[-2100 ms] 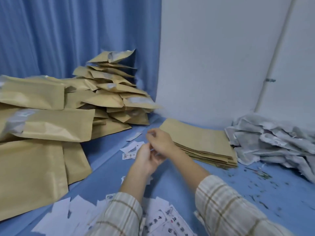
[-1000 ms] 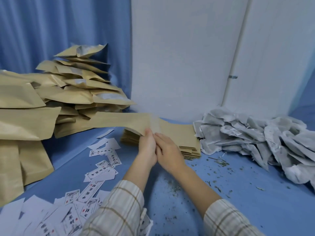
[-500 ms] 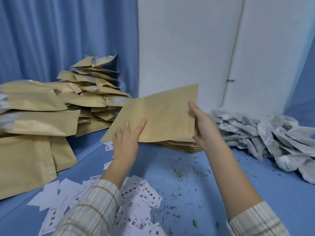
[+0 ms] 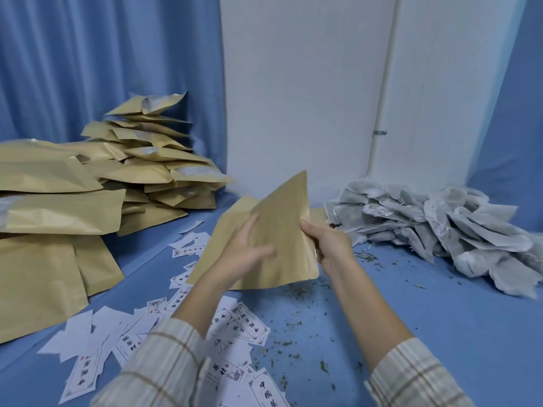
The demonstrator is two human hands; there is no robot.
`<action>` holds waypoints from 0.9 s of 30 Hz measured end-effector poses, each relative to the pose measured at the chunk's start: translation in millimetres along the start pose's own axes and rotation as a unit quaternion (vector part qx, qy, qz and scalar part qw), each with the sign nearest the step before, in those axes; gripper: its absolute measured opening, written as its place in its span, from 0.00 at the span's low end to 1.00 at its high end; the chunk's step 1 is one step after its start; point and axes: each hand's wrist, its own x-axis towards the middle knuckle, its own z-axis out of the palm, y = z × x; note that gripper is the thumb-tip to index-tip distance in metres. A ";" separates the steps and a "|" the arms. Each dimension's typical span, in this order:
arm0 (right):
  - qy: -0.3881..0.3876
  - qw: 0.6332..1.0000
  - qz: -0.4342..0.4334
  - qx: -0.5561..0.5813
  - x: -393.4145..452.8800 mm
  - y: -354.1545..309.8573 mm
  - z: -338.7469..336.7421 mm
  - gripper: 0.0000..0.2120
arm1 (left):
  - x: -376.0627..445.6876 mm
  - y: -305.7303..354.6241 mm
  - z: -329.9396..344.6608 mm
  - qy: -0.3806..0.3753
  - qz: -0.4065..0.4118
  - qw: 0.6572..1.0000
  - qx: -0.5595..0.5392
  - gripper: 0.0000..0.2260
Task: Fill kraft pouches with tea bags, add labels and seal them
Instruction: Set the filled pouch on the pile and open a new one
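Note:
I hold one flat kraft pouch (image 4: 279, 218) upright over the blue table, tilted with a corner pointing up. My left hand (image 4: 244, 254) lies against its near face, thumb on the paper. My right hand (image 4: 329, 245) grips its right edge. Behind the pouch, a low stack of empty kraft pouches (image 4: 238, 205) is mostly hidden. A heap of grey-white tea bags (image 4: 435, 224) lies to the right. White printed labels (image 4: 235, 321) are scattered under my forearms.
Filled kraft pouches (image 4: 141, 163) are piled high at the left against a blue curtain, with more large ones (image 4: 44, 218) at the far left. Loose tea crumbs (image 4: 296, 321) dot the blue table (image 4: 426, 312). A white wall and pipe stand behind.
I lifted one pouch off the empty stack, raised it with both hands, then brought it nearer and turned it more upright. My left hand slid onto its face.

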 end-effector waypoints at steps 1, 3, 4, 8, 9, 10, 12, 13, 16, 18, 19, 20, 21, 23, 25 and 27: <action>-0.001 1.000 -0.001 0.002 0.3 4.6 0.7 0.02 | 2.4 8.8 9.7 0.037 -0.012 0.997 -0.070 0.39; -0.006 1.000 -0.019 -0.011 1.4 12.6 2.2 0.05 | 8.8 24.2 29.4 0.069 -0.071 0.980 -0.171 0.34; -0.010 0.999 -0.032 -0.032 0.9 16.0 2.8 0.05 | 12.1 29.7 38.2 0.078 -0.098 0.971 -0.205 0.32; -0.016 0.990 -0.073 -0.119 -1.7 24.7 -1.1 0.03 | 20.3 32.7 58.7 0.168 -0.100 0.960 -0.203 0.19; -0.023 0.989 -0.076 -0.128 -1.6 24.7 -3.4 0.02 | 20.9 30.5 60.7 0.185 -0.092 0.957 -0.201 0.17; -0.034 0.988 -0.077 -0.130 -1.1 24.2 -5.7 0.03 | 21.1 27.9 62.1 0.191 -0.083 0.955 -0.212 0.16; -0.063 0.989 -0.065 -0.118 -0.4 20.8 -10.0 0.05 | 20.5 21.9 63.9 0.185 -0.061 0.951 -0.239 0.16; -0.078 0.989 -0.055 -0.109 -0.9 18.4 -11.7 0.06 | 19.9 19.4 64.9 0.180 -0.053 0.950 -0.250 0.15; -0.103 0.990 -0.024 -0.098 1.1 15.6 -17.7 0.07 | 20.0 15.9 68.5 0.159 -0.048 0.945 -0.280 0.11; -0.099 0.991 -0.011 -0.092 2.2 15.8 -22.7 0.08 | 22.7 14.3 70.5 0.168 -0.038 0.955 -0.240 0.14; -0.099 0.991 -0.012 -0.085 2.8 16.2 -24.8 0.07 | 24.2 12.8 71.5 0.179 -0.025 0.966 -0.186 0.16; -0.098 0.991 -0.026 -0.084 2.2 16.3 -26.0 0.08 | 25.1 11.6 72.3 0.189 -0.009 0.974 -0.122 0.17; -0.084 0.988 -0.067 -0.113 0.7 16.7 -26.1 0.08 | 24.7 11.8 73.1 0.198 0.006 0.978 -0.061 0.17; -0.021 0.928 -0.223 -0.299 -2.8 16.0 -25.9 0.09 | 23.1 15.5 76.0 0.203 0.035 0.978 0.032 0.17; 0.003 0.789 -0.353 -0.503 -6.5 18.3 -24.2 0.11 | 20.9 21.3 79.8 0.196 0.073 0.970 0.122 0.15; -0.006 0.720 -0.401 -0.566 -8.1 20.3 -22.5 0.10 | 20.7 26.7 81.7 0.192 0.104 0.959 0.181 0.13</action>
